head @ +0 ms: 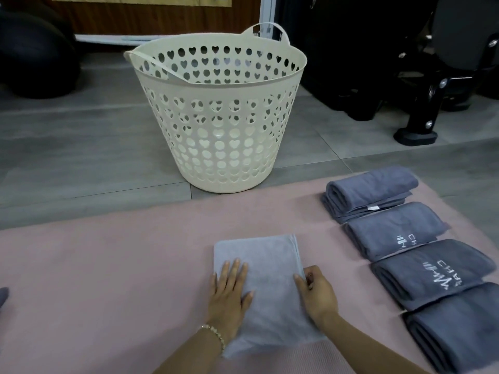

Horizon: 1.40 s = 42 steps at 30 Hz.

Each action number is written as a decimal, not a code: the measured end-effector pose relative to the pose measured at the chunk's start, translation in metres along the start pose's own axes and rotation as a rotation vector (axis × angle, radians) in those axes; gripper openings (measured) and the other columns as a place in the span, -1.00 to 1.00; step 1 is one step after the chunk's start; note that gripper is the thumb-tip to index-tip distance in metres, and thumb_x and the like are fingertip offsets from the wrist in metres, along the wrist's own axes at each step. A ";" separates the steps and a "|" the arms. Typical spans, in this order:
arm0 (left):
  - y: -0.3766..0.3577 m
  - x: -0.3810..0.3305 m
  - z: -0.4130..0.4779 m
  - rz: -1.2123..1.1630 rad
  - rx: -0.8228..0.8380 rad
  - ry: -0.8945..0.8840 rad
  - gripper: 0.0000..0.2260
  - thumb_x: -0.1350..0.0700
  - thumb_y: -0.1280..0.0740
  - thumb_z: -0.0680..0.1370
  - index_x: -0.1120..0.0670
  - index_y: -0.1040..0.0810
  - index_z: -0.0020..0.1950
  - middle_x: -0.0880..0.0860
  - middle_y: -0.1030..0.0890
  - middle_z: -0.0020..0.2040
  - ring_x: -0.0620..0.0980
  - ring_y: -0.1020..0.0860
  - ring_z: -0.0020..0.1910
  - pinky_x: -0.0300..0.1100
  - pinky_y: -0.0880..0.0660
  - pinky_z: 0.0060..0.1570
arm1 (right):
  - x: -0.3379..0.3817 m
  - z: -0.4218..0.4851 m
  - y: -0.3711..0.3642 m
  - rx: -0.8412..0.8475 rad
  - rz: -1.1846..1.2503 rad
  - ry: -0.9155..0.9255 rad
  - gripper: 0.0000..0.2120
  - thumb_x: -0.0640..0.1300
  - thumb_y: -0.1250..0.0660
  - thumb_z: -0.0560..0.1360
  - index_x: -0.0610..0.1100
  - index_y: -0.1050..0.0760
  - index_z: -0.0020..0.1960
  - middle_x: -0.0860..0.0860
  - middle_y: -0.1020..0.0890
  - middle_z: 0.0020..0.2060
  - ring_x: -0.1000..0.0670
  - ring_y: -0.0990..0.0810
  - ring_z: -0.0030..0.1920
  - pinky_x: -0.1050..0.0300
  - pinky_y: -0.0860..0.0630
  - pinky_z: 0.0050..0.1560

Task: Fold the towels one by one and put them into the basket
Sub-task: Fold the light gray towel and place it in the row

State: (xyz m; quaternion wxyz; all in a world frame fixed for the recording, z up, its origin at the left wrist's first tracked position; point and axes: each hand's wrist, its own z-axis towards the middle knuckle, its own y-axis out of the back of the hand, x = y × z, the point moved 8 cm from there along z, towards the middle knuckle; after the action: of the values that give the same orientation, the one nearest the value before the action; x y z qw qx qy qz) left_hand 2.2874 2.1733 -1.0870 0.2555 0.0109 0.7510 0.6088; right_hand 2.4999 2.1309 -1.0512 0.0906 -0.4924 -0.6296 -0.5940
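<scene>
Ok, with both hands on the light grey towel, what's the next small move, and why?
Probably one more fold, near end to far: the light grey terry towel lies long on the pink mat, left hand flat on it, right hand pinching its right edge.

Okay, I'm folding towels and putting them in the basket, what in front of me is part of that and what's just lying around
Part of the job:
light grey towel, under the left hand and pinched by the right hand
four folded dark grey towels
cream basket

Just lying about:
black ball
black stand
pink mat, only the work surface
</scene>
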 end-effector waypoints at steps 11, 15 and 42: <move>0.037 0.060 0.045 -0.871 -0.164 0.690 -0.27 -0.28 -0.46 0.30 0.14 -0.42 0.30 0.08 -0.56 0.18 0.14 -0.52 0.17 -0.02 -0.44 0.22 | -0.014 0.000 -0.022 0.373 -0.175 -0.259 -0.34 0.08 -0.52 0.30 -0.19 -0.39 0.27 -0.06 -0.53 0.21 -0.08 -0.53 0.20 0.14 -0.50 0.13; 0.048 0.048 0.069 -1.071 0.182 0.586 -0.62 -0.03 -0.54 0.35 0.17 -0.61 0.04 0.10 -0.69 -0.06 0.03 -0.66 -0.11 -0.15 -0.58 -0.11 | -0.022 -0.004 -0.029 0.528 -0.073 -0.382 -0.16 0.02 -0.61 0.20 -0.26 -0.36 0.35 -0.05 -0.51 0.27 -0.05 -0.52 0.23 0.14 -0.50 0.17; 0.033 0.088 -0.055 -0.828 0.309 0.589 -0.58 -0.17 -0.41 0.44 0.18 -0.62 0.03 0.05 -0.68 -0.05 -0.04 -0.65 -0.11 -0.19 -0.57 -0.10 | -0.022 -0.048 -0.036 0.458 0.063 -0.346 -0.69 0.05 -0.49 0.39 -0.22 -0.57 -0.17 -0.06 -0.61 -0.36 0.03 -0.56 -0.45 0.23 -0.49 -0.48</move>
State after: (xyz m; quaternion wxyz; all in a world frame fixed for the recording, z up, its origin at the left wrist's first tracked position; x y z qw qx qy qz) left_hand 2.1797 2.1600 -1.0824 0.2483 -0.4203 0.8133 0.3165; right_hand 2.4617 2.0866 -1.0768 0.1089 -0.5724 -0.7380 -0.3405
